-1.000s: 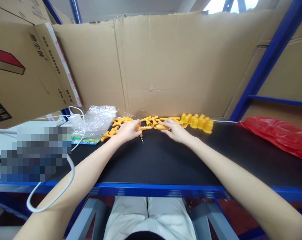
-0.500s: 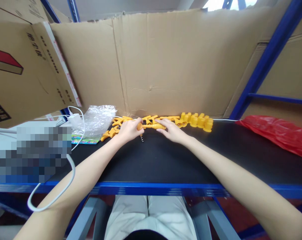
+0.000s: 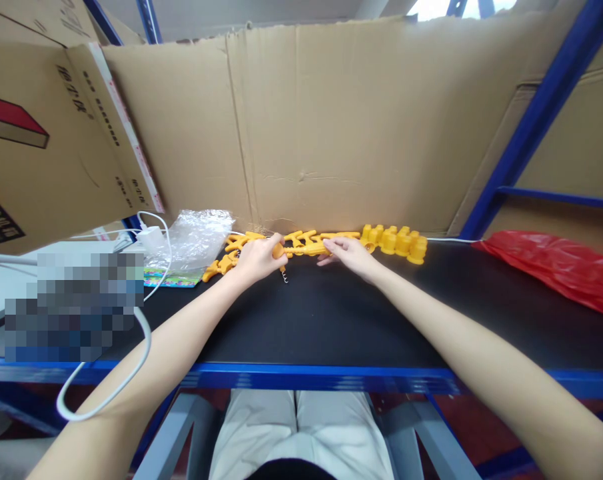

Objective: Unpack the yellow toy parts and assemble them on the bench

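Observation:
My left hand (image 3: 260, 260) is closed round the knobbed left end of a long yellow plastic piece (image 3: 308, 249), held level just above the table. The piece has a thin ridged shaft and a thicker right part. My right hand (image 3: 350, 256) pinches its right end, with the fingertips partly hiding it. Below my left hand a metal corkscrew spiral (image 3: 285, 275) shows; what it joins is hidden. Several yellow plastic lever-like parts (image 3: 221, 268) lie left of and behind my left hand. More yellow parts (image 3: 297, 237) lie behind the held piece.
Yellow cup-shaped parts (image 3: 404, 241) stand in rows at right. Clear plastic wrap (image 3: 196, 233) lies at left beside a white charger (image 3: 151, 239) and cable. A red plastic bag (image 3: 546, 267) sits far right. A cardboard wall (image 3: 371, 133) closes the back of the black table (image 3: 321, 327).
My right hand has slid a little to the right along the yellow piece, its fingers now gathered at the end. My left hand keeps its hold and has hardly moved.

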`<state>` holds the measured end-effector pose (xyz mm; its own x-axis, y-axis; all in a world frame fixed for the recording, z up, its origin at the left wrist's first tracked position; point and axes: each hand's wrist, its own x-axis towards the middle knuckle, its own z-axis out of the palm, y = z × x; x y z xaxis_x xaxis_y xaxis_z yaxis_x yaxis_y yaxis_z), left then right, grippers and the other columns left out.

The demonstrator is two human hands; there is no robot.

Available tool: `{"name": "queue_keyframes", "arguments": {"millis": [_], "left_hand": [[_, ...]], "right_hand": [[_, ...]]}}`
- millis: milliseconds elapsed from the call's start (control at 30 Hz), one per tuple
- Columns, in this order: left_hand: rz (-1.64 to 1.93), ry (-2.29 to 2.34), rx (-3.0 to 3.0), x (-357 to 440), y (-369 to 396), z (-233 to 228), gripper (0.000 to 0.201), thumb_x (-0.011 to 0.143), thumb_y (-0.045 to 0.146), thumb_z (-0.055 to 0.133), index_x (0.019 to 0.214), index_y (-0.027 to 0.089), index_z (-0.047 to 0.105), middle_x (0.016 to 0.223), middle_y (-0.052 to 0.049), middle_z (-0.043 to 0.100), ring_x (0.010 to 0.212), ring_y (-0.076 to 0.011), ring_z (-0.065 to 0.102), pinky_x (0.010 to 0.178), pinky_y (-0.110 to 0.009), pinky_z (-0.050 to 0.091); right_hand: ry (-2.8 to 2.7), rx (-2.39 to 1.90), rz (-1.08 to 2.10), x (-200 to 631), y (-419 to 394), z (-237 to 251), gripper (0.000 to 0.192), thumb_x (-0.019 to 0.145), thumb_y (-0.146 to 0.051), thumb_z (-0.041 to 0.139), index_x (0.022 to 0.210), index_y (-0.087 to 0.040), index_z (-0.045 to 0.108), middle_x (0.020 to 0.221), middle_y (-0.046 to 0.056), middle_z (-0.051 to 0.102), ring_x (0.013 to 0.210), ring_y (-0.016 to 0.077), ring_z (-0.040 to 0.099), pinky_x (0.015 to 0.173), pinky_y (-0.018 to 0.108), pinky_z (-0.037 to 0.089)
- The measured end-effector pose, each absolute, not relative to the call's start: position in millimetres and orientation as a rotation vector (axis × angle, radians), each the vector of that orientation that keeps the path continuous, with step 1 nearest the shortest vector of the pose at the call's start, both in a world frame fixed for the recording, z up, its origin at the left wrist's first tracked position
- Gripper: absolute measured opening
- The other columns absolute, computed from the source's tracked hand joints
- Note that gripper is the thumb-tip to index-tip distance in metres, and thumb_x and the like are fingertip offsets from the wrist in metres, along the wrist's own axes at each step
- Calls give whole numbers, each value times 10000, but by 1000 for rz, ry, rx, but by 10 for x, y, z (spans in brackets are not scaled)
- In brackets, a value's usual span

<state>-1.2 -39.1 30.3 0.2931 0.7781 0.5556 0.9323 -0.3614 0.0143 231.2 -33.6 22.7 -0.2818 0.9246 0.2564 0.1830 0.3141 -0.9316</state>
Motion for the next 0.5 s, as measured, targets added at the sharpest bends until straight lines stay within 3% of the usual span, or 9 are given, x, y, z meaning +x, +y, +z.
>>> {"name": "queue_keyframes", "arguments": {"millis": [133, 233, 333, 500], "left_hand": [[-707, -1572, -2239, -8, -381, 300, 317, 761, 376, 579, 1044, 233, 584, 734, -22, 667, 701, -193, 626, 616, -246, 389], [-708, -1579, -2238, -19, -374, 308, 319, 761, 369, 575, 1049, 232, 587, 729, -25, 663, 682, -194, 621, 606, -249, 383], [-709, -1582, -2234, -28, -378, 317, 325, 764, 370, 571, 1058, 231, 587, 726, -25, 662, 675, -191, 618, 604, -247, 382], [-715, -1552, -2251, -25, -398, 320, 313, 775, 376, 562, 1052, 233, 589, 753, -27, 672, 688, -185, 623, 606, -243, 382]], "right_hand": [[-1669, -1053, 1119, 2321, -382, 269, 305, 875, -363, 526, 1080, -138, 516, 815, 87, 685, 657, 166, 683, 846, 402, 527], [-1746, -945, 1200, 2367, -376, 267, 476, 818, -273, 621, 1223, -179, 389, 890, 71, 689, 717, 163, 689, 873, 414, 515], [-1788, -868, 1216, 2397, -362, 251, 483, 798, -253, 643, 1197, -184, 379, 910, 70, 693, 728, 162, 690, 878, 422, 510], [-1757, -988, 1167, 2363, -365, 243, 285, 857, -350, 564, 1039, -152, 470, 760, 75, 703, 636, 177, 686, 786, 390, 547]]}}
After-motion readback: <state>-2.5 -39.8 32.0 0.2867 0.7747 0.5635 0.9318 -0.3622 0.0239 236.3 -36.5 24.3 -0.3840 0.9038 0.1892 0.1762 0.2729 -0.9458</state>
